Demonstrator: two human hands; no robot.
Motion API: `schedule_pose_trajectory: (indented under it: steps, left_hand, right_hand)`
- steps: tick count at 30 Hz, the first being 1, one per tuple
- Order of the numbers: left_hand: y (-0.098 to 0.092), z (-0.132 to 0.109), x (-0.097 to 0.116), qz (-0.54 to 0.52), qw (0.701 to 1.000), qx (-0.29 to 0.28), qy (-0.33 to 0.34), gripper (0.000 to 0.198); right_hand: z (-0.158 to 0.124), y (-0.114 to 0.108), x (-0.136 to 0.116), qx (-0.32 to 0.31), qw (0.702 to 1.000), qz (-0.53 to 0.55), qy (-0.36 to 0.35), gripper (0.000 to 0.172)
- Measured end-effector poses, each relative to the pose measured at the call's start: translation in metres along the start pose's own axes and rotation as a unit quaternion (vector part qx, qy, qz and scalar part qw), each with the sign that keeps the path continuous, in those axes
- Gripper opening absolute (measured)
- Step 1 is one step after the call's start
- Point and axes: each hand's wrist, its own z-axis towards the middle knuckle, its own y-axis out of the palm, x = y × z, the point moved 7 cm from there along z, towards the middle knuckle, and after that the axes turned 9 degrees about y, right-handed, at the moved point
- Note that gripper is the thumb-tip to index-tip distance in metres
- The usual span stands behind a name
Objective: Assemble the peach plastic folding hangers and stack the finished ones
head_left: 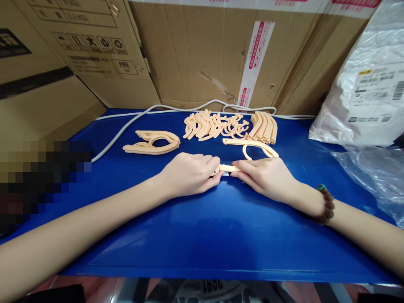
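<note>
Between my two hands is a cream plastic folding-hanger piece (227, 168), mostly covered by the fingers. My left hand (193, 173) is closed around its left end, where a small dark spot shows. The other end is pinched between thumb and fingers of my right hand (267, 176). Just behind the right hand lie a loose curved hanger arm (243, 144) and a cream hook (247, 152). Folded hangers (154, 143) rest beyond the left hand. Farther back are a pile of short curved arms (202, 126), a heap of hooks (235, 126) and a row of longer arms (263, 127).
Everything lies on a blue tabletop (202, 235). A white cable (126, 125) runs along its back. Cardboard boxes (202, 54) wall off the rear and left. A white plastic parcel (362, 92) and clear wrap (372, 176) are at right.
</note>
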Motion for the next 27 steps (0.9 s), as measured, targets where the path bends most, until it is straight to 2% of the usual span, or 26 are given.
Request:
schedule_pose_trajectory:
  steps: [12, 21, 24, 27]
  left_hand:
    - [0.002, 0.0, 0.003, 0.014, 0.999, -0.01, 0.038, 0.026]
    - [0.002, -0.003, -0.004, -0.021, 1.0, 0.007, -0.016, 0.026]
    - [0.001, -0.004, -0.008, -0.006, 0.999, 0.021, -0.03, 0.025]
    - [-0.003, -0.004, -0.01, 0.014, 0.999, 0.033, -0.032, 0.025]
  right_hand:
    - [0.0, -0.004, -0.001, 0.017, 1.0, 0.0, -0.006, 0.036]
    - [0.0, -0.015, 0.0, 0.082, 0.996, 0.013, -0.013, 0.031]
    - [0.0, -0.024, 0.007, 0.122, 0.992, 0.043, 0.012, 0.026]
    - [-0.001, -0.034, 0.019, 0.179, 0.979, 0.065, 0.078, 0.024]
